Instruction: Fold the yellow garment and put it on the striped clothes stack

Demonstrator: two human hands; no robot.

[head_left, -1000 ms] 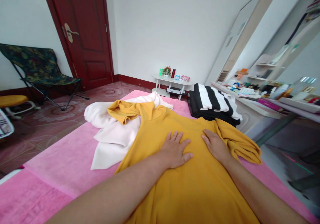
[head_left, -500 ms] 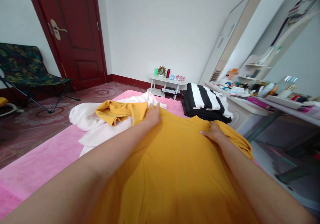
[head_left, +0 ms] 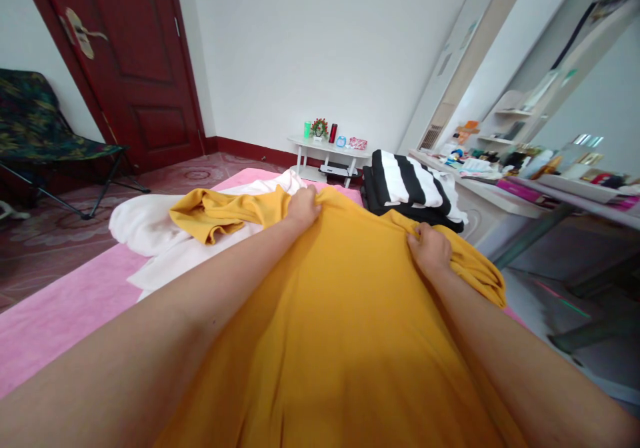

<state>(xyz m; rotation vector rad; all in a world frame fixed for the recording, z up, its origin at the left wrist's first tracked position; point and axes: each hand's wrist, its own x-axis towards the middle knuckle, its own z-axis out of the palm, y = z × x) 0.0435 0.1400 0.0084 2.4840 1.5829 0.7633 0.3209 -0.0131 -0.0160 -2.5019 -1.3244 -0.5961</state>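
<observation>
A mustard-yellow shirt (head_left: 345, 315) lies spread over the pink bed cover (head_left: 60, 315), its body running toward me. My left hand (head_left: 303, 208) is closed on the shirt's far edge by the left shoulder. My right hand (head_left: 427, 251) is closed on the far edge at the right shoulder, beside the bunched right sleeve (head_left: 477, 271). The cloth between both hands is lifted a little. The left sleeve (head_left: 215, 211) lies crumpled over a white garment (head_left: 150, 235).
A folded black-and-white striped pile (head_left: 410, 191) sits at the bed's far right corner. Behind it stands a small white table (head_left: 327, 155) with small items. A cluttered desk (head_left: 525, 191) runs along the right. A folding chair (head_left: 45, 135) and a red door (head_left: 130, 61) stand left.
Both hands went from lying flat on the shirt's middle to its far shoulder edge, then closed on the cloth and raised it slightly. The view has shifted rightward.
</observation>
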